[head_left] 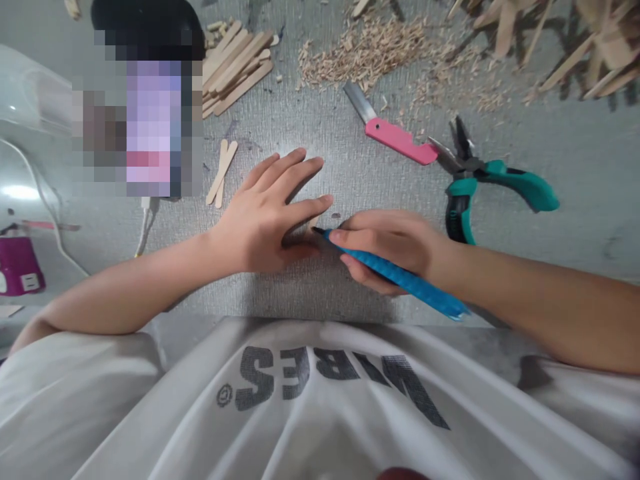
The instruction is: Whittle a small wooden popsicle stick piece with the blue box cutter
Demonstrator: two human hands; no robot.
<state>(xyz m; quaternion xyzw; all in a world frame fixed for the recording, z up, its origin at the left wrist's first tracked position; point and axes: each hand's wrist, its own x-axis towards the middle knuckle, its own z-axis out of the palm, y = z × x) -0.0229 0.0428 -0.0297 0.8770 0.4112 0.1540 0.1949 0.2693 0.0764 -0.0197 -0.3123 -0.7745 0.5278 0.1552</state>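
Observation:
My left hand (273, 210) lies flat on the grey table, fingers spread, pressing down a small wooden stick piece (313, 223) that is mostly hidden under the fingers. My right hand (387, 247) grips a blue pen-like tool (400, 277), its dark tip touching the wood just beside my left fingertips.
A pink utility knife (393, 137) and teal-handled pliers (493, 180) lie to the right. Two loose wooden sticks (223, 172) sit left of my hand, a stack of sticks (237, 63) behind them. Wood shavings (365, 50) and more sticks (575, 40) are at the far edge. A purple charger (20, 263) is at left.

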